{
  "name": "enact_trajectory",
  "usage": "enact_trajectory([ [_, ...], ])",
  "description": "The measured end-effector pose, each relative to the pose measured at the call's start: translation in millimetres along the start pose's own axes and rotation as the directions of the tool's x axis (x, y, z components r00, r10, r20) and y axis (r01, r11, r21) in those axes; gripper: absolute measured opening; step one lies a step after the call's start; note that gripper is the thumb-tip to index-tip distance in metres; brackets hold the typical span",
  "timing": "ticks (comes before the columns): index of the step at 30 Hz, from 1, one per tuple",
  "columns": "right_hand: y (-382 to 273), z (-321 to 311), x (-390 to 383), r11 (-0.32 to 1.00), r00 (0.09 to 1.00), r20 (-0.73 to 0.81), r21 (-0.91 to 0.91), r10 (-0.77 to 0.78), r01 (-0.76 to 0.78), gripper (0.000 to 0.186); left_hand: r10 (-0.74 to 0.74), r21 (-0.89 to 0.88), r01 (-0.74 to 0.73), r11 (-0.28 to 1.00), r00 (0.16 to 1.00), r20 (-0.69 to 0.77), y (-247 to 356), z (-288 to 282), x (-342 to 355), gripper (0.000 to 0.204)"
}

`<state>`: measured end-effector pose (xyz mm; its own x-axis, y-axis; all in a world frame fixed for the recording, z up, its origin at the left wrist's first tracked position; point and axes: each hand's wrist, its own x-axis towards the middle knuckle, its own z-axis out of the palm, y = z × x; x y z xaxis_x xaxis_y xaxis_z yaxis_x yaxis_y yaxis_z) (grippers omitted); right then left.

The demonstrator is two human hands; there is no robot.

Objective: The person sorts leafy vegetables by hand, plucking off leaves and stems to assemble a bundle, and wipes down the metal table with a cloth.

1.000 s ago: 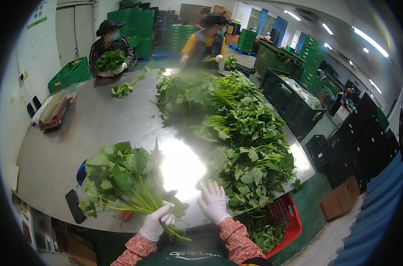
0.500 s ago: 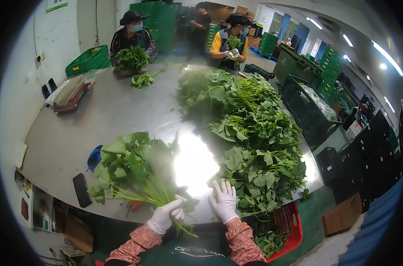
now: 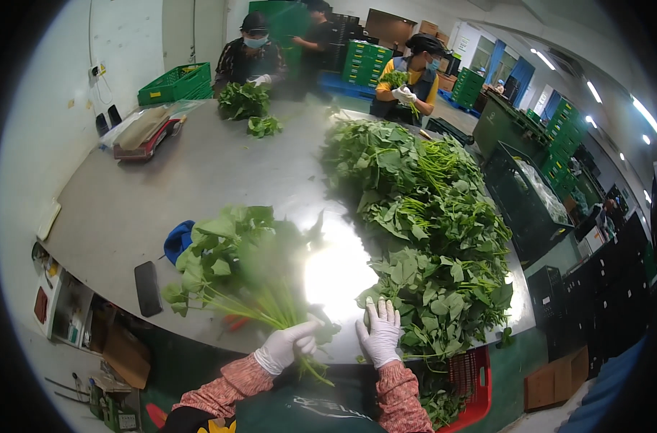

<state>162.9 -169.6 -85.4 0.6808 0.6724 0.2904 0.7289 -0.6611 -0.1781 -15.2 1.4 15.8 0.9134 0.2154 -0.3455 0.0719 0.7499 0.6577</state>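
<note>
In the head view, the left grip [image 3: 289,347], a white-gloved hand, is closed around a long bunch of green leaves on pale stems [image 3: 227,252]. The bunch is ahead and left of this grip, over the grey metal bench [image 3: 198,169]; its long axis runs diagonally, leaves pointing far-left, stem ends near-right. The right grip [image 3: 381,334], white-gloved, lies flat, unclosed, beside a large green leafy heap [image 3: 433,224].

left hand [image 3: 286,348]: gripping leafy bunch [image 3: 231,263] | right hand [image 3: 381,335]: spread beside greens pile [image 3: 437,216] | phone [image 3: 147,289]: on table [image 3: 101,224]
</note>
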Motion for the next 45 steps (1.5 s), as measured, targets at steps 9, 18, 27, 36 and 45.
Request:
enact_trajectory([
  [9,-3,-1,-1,1.0,1.0,0.006,0.028,0.013,-0.013,0.061,0.006,-0.029,-0.006,1.0,1.0,0.01,-5,-7,2,0.016],
  [18,-3,-1,-3,1.0,0.999,0.035,0.011,0.017,-0.018,0.064,-0.025,-0.095,0.033,0.995,0.997,0.078,-15,-16,6,0.014],
  [27,-7,-3,-2,1.0,0.999,0.031,0.01,0.013,-0.013,0.063,-0.051,-0.13,0.058,0.99,0.997,0.06,-13,-13,3,0.013],
  [36,-3,-9,-2,0.997,0.999,0.01,0.075,0.032,-0.032,0.063,-0.042,-0.056,0.044,0.997,0.999,0.029,-4,-3,2,0.014],
  [45,2,4,-3,1.0,1.0,-0.017,0.025,0.006,-0.006,0.059,0.002,-0.014,-0.002,1.0,1.0,0.01,-10,-10,6,0.014],
])
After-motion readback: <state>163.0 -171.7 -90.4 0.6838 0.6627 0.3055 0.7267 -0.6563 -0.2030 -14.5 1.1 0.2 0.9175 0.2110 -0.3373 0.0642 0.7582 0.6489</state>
